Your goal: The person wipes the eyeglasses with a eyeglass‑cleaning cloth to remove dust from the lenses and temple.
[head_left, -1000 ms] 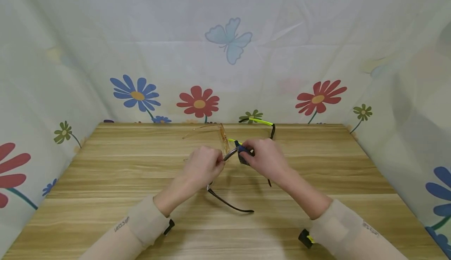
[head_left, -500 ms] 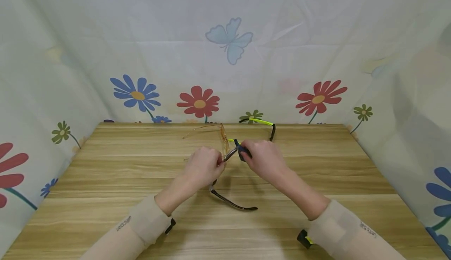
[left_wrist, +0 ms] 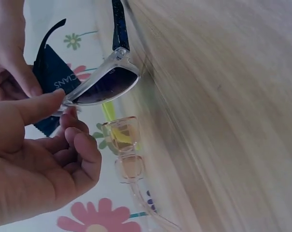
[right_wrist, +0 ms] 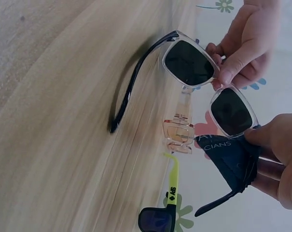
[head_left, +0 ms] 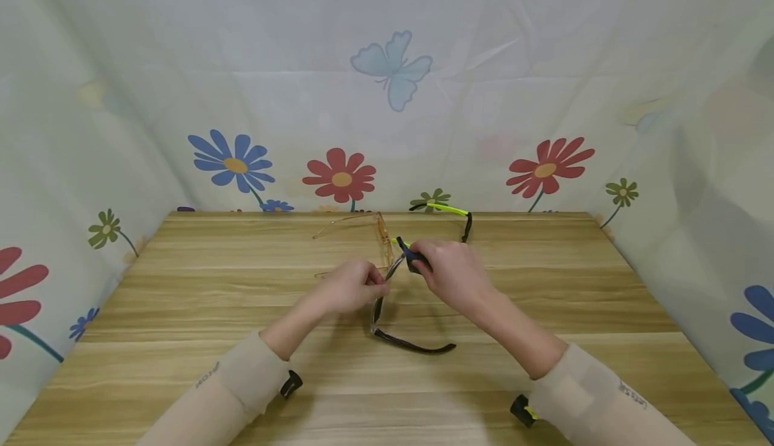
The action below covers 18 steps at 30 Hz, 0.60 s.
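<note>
Sunglasses (right_wrist: pixel 189 63) with a clear frame, dark lenses and black temples are held up between both hands over the wooden table. My left hand (head_left: pixel 353 286) pinches them at the bridge between thumb and fingertips. At the other end, my right hand (head_left: pixel 450 268) grips a dark blue cloth (right_wrist: pixel 228 157) with pale lettering, wrapped around that end of the frame and part of its temple. The temple's dark tip sticks out past the cloth in the right wrist view. The opposite temple (head_left: pixel 417 346) extends unfolded toward the front right.
Amber clear-framed glasses (head_left: pixel 382 226) lie behind the hands, temples pointing left. Black sunglasses with yellow-green temples (head_left: pixel 447 208) lie at the back right, partly hidden by the right hand. A flower-printed curtain (head_left: pixel 387 123) stands behind the wooden table (head_left: pixel 242 298).
My left hand has lowered slightly and its fingers have loosened into a pinch at the bridge. The sunglasses' free temple has swung right and a little away. My right hand has barely shifted.
</note>
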Tool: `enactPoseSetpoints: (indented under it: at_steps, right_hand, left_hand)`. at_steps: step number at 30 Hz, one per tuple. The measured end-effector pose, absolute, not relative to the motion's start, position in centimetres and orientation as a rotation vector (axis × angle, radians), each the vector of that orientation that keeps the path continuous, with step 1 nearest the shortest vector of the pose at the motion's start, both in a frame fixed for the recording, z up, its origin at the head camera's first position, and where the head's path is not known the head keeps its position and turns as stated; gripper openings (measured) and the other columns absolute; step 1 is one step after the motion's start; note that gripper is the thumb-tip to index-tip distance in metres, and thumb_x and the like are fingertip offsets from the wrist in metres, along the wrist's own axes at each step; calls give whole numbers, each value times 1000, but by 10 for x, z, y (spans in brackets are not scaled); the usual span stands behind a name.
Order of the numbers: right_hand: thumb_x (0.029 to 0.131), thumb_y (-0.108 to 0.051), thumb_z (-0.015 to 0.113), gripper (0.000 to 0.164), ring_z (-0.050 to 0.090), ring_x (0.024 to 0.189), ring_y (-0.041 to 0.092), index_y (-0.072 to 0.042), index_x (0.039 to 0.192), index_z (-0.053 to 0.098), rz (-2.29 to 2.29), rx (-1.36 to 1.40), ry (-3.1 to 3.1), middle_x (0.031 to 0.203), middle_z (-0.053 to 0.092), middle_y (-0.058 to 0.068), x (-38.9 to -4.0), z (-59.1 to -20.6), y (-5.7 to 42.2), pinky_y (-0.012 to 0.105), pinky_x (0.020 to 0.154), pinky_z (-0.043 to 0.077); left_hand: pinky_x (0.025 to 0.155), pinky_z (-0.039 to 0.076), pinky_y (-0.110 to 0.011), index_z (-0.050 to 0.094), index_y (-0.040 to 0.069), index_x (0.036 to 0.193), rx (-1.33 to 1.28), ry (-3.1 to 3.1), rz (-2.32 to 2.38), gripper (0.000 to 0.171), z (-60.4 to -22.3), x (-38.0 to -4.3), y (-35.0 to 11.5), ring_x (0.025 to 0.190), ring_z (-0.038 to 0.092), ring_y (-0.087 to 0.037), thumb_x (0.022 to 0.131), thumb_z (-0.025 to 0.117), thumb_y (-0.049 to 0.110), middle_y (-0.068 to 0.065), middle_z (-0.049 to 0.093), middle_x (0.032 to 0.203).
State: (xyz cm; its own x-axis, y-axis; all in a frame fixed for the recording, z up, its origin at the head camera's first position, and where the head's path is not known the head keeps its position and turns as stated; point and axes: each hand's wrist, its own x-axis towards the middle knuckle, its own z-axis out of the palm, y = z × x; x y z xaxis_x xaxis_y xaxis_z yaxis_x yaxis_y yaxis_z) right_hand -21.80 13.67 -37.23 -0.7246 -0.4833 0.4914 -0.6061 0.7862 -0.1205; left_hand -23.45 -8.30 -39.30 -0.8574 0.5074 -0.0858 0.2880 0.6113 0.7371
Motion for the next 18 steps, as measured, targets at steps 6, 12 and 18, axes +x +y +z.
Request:
enactPoseSetpoints:
  at_steps: [6, 12, 18]
  right_hand:
    - [91, -9, 80, 17, 74, 77, 25, -5, 105, 73, 444, 819, -2514, 93, 76, 9, -219, -373, 138, 41, 62, 58]
    - [91, -9, 79, 16, 74, 78, 25, -5, 106, 73, 482, 805, -2515, 95, 76, 9, -220, -374, 141, 40, 64, 58]
    - [93, -11, 78, 17, 74, 79, 25, -5, 108, 73, 489, 805, -2513, 97, 76, 10, -222, -374, 144, 40, 65, 58]
  left_hand:
    - [63, 39, -26, 70, 0, 97, 590, 2352, 1267, 14, -396, -239, -89, 72, 49, -13, 99, 69, 13, -3, 63, 85]
    - [67, 43, -28, 75, 2, 95, 542, 2314, 1337, 14, -395, -242, -93, 78, 53, -14, 95, 75, 16, -3, 68, 87]
    - [74, 43, -30, 75, 4, 96, 457, 2292, 1372, 15, -392, -242, -93, 85, 54, -16, 94, 78, 18, -3, 71, 92]
